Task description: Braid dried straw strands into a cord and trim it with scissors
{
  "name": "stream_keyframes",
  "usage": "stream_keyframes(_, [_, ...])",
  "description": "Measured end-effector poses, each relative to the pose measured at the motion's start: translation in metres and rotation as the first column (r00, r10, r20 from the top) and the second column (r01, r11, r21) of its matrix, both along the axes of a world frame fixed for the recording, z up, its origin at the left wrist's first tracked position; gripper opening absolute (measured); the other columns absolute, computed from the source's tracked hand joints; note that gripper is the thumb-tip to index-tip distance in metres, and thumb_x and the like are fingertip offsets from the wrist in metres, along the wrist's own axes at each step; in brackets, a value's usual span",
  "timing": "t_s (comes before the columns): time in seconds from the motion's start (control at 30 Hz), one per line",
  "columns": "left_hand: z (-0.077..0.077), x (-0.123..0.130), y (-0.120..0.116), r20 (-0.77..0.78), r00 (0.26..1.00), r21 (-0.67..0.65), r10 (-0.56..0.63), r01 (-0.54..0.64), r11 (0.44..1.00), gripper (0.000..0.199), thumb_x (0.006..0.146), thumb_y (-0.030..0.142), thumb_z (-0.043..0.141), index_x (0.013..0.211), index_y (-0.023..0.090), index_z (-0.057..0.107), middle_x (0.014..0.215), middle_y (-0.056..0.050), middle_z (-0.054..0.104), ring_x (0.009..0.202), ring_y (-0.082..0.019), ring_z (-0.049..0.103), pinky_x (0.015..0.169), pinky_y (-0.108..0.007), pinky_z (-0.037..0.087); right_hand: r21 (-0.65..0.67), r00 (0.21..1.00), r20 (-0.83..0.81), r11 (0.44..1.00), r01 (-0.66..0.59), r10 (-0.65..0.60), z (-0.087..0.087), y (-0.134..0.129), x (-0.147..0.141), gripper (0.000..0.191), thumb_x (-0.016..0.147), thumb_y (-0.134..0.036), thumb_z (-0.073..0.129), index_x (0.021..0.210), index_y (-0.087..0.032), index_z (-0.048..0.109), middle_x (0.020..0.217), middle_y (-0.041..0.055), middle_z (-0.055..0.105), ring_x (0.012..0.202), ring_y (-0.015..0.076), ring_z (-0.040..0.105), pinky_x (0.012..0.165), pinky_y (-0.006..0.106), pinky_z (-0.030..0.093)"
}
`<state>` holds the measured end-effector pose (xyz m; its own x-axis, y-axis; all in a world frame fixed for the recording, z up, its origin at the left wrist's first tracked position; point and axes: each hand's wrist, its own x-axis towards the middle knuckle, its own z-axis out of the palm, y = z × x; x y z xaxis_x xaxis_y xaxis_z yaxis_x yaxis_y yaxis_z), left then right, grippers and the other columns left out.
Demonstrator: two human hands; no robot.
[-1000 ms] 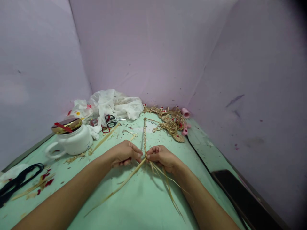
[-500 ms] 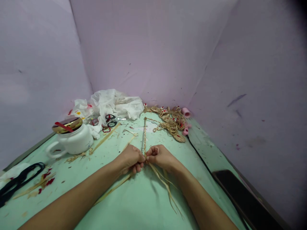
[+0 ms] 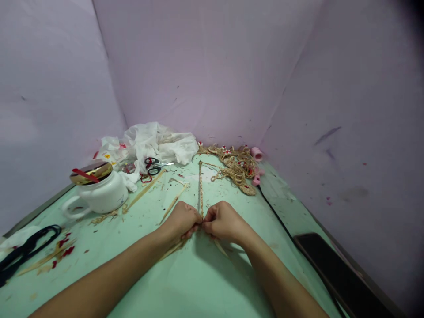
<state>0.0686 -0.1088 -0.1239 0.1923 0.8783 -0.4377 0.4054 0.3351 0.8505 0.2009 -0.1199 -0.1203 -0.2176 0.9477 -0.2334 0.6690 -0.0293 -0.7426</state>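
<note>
A thin straw braid (image 3: 200, 187) runs from the back of the green table straight down to my two hands. My left hand (image 3: 185, 221) is closed on the braid's near end, and a pale strand (image 3: 172, 251) comes out beneath it. Close beside it, my right hand (image 3: 221, 221) pinches at the same end, thumb and forefinger together. Another pale strand (image 3: 221, 248) hangs below the right hand. The fingertips of both hands almost touch, and they hide the end of the braid.
At the left stand a white mug (image 3: 106, 192) and dark cord (image 3: 29, 247). Behind are scissors (image 3: 154, 166), a white plastic bag (image 3: 159, 141) and a heap of braided straw (image 3: 238, 172). A pink tool (image 3: 256, 177) with a black cable and a phone (image 3: 338, 269) lie at the right.
My right hand has turned slightly, and the long loose strands that fanned out below it are now mostly hidden. The left hand has closed in, and its strand shows less.
</note>
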Motion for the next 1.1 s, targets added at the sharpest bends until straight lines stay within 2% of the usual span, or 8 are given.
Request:
stream_keyframes(0.17, [-0.001, -0.008, 0.005, 0.113, 0.992, -0.015, -0.050, 0.052, 0.999, 0.013, 0.052, 0.018, 0.048, 0.040, 0.015, 0.045, 0.028, 0.004, 0.037, 0.023, -0.006, 0.029, 0.026, -0.018, 0.015, 0.025, 0.993, -0.099, 0.998, -0.057, 0.059, -0.003, -0.003, 0.000, 0.012, 0.055, -0.011, 0.048, 0.053, -0.013, 0.060, 0.044, -0.0010, 0.053, 0.041, 0.0079, 0.045, 0.040, 0.018, 0.028])
stream_keyframes(0.3, [0.000, -0.008, 0.007, 0.161, 0.984, -0.009, -0.081, 0.083, 0.997, 0.008, 0.051, 0.016, 0.050, 0.044, 0.013, 0.048, 0.029, 0.005, 0.038, 0.024, -0.004, 0.027, 0.026, -0.018, 0.014, -0.162, 0.958, -0.260, 0.972, -0.168, 0.122, 0.009, -0.003, 0.007, 0.009, 0.058, -0.016, 0.054, 0.052, -0.012, 0.058, 0.046, -0.0004, 0.054, 0.041, 0.0074, 0.044, 0.041, 0.018, 0.032])
stream_keyframes(0.47, [0.001, -0.009, 0.008, 0.164, 0.983, -0.016, -0.082, 0.085, 0.996, 0.007, 0.051, 0.017, 0.052, 0.047, 0.013, 0.049, 0.032, 0.005, 0.040, 0.024, -0.004, 0.028, 0.027, -0.017, 0.014, -0.253, 0.905, -0.360, 0.957, 0.139, -0.227, 0.018, 0.003, 0.011, 0.010, 0.064, -0.017, 0.055, 0.055, -0.012, 0.054, 0.051, 0.0014, 0.057, 0.044, 0.0074, 0.048, 0.048, 0.020, 0.040])
stream_keyframes(0.6, [0.000, -0.012, 0.010, 0.193, 0.976, 0.000, -0.099, 0.101, 0.995, 0.006, 0.051, 0.017, 0.050, 0.048, 0.013, 0.049, 0.034, 0.005, 0.040, 0.024, -0.003, 0.027, 0.028, -0.017, 0.013, -0.449, 0.841, -0.489, 0.893, -0.017, -0.230, 0.011, 0.003, 0.001, 0.012, 0.069, -0.011, 0.047, 0.058, -0.013, 0.052, 0.050, 0.0006, 0.056, 0.046, 0.0088, 0.052, 0.049, 0.021, 0.042])
stream_keyframes(0.73, [0.000, -0.013, 0.010, 0.193, 0.975, 0.003, -0.112, 0.114, 0.994, 0.006, 0.051, 0.018, 0.051, 0.049, 0.013, 0.049, 0.034, 0.005, 0.041, 0.025, -0.003, 0.027, 0.028, -0.017, 0.013, -0.410, 0.837, -0.490, 0.912, 0.025, -0.243, 0.007, 0.000, -0.007, 0.015, 0.067, -0.009, 0.047, 0.052, -0.013, 0.047, 0.039, -0.0050, 0.043, 0.031, 0.0032, 0.032, 0.034, 0.016, 0.023])
stream_keyframes(0.8, [0.003, -0.013, 0.009, 0.169, 0.978, -0.008, -0.123, 0.126, 0.992, 0.006, 0.051, 0.019, 0.050, 0.050, 0.013, 0.050, 0.034, 0.005, 0.040, 0.026, -0.004, 0.027, 0.029, -0.018, 0.014, -0.364, 0.856, -0.439, 0.925, 0.108, -0.273, 0.005, 0.000, -0.008, 0.013, 0.064, -0.010, 0.049, 0.051, -0.013, 0.047, 0.037, -0.0063, 0.040, 0.030, 0.0021, 0.025, 0.033, 0.018, 0.014])
stream_keyframes(0.9, [0.008, -0.016, 0.009, 0.039, 0.982, 0.036, -0.184, 0.182, 0.983, 0.007, 0.051, 0.018, 0.048, 0.047, 0.013, 0.051, 0.034, 0.004, 0.040, 0.027, -0.004, 0.028, 0.031, -0.019, 0.017, -0.343, 0.845, -0.421, 0.921, 0.187, -0.328, 0.001, 0.001, -0.010, 0.011, 0.059, -0.010, 0.053, 0.050, -0.013, 0.047, 0.035, -0.0069, 0.040, 0.030, 0.0019, 0.024, 0.033, 0.019, 0.012])
stream_keyframes(1.1, [0.019, -0.024, 0.004, -0.246, 0.938, 0.129, -0.245, 0.282, 0.951, 0.012, 0.054, 0.020, 0.049, 0.046, 0.012, 0.054, 0.035, 0.002, 0.039, 0.034, -0.006, 0.030, 0.036, -0.020, 0.021, -0.414, 0.783, -0.509, 0.899, 0.142, -0.358, -0.010, 0.002, -0.013, 0.011, 0.054, -0.013, 0.052, 0.050, -0.015, 0.042, 0.036, -0.0061, 0.046, 0.028, 0.0009, 0.022, 0.032, 0.019, 0.009])
